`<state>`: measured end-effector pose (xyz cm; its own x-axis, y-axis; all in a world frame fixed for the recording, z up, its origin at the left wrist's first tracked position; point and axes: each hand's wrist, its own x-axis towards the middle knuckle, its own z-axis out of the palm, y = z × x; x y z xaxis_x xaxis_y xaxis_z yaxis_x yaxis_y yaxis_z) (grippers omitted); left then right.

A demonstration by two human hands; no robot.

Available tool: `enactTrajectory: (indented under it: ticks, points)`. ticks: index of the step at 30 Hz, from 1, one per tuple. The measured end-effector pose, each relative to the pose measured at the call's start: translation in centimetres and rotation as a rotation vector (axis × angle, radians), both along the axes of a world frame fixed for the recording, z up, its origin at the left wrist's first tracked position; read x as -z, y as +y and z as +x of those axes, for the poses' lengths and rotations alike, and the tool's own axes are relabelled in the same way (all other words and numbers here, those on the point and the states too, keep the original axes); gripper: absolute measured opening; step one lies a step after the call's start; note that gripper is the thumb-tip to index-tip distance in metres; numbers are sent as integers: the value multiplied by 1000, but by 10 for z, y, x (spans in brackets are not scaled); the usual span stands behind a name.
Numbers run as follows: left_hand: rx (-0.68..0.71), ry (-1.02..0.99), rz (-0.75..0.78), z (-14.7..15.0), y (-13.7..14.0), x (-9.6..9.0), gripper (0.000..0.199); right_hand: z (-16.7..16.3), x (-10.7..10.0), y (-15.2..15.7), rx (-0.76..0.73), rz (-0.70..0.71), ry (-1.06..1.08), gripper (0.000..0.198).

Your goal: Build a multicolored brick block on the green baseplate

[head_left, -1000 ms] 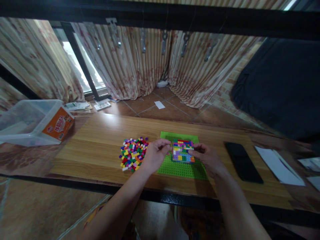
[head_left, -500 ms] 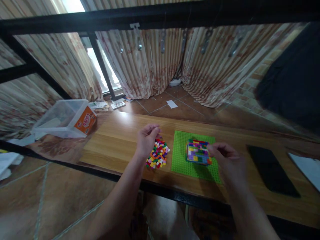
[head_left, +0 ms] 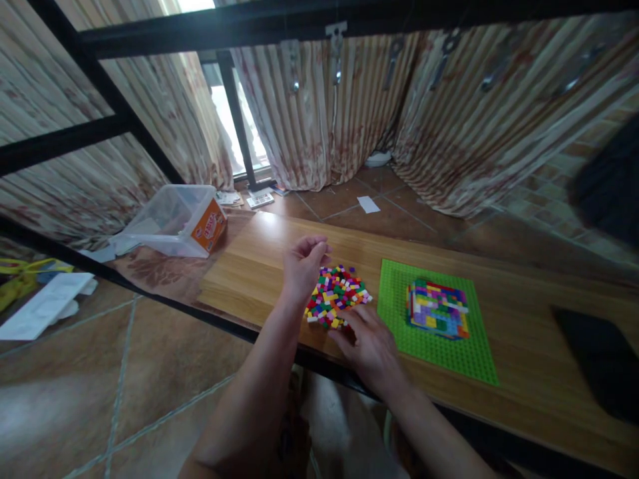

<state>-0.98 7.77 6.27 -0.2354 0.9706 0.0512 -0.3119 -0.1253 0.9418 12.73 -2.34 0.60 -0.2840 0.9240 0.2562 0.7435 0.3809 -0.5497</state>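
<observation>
Room: striped, flower-patterned curtains hang behind a black metal frame, with a brown tiled floor below.
Worktop: a long wood-grain board runs across the view, its near edge bordered by a dark rail.
Loose bricks: a pile of small multicoloured bricks lies on the board, directly in front of the person, left of the green baseplate.
Right hand: the right hand is at the near right side of the pile, half open, thumb parted from the forefinger, with no grip visible.
Left hand: the left hand hovers at the far left side of the pile, thumb and fingertips drawn together; the tips are too small and blurred to tell whether a brick is between them.
Brick block: a boxy multicoloured build stands on the baseplate, well apart from both hands, with a white piece across the right part of its top.
Dark slab: a flat black object lies on the board, right of the baseplate.
Bin: a clear plastic bin with an orange label sits beyond the board's left end.
Paper: a white sheet lies on the floor beyond the board.
</observation>
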Motion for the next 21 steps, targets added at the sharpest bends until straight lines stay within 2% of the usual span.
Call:
enactTrajectory:
  ticks: [6, 12, 18, 21]
  points:
    - [-1, 13, -26, -2, -1, -1, 14, -6, 10, 6, -4, 55, 12, 17]
    - [5, 46, -55, 2, -4, -2, 14, 1, -3, 10, 53, -18, 305, 18]
    - [33, 78, -83, 8, -5, -2, 18, 20, -18, 11, 186, -35, 524, 25]
    - [56, 96, -98, 14, -6, -2, 19, 38, -20, 12, 309, -25, 592, 25]
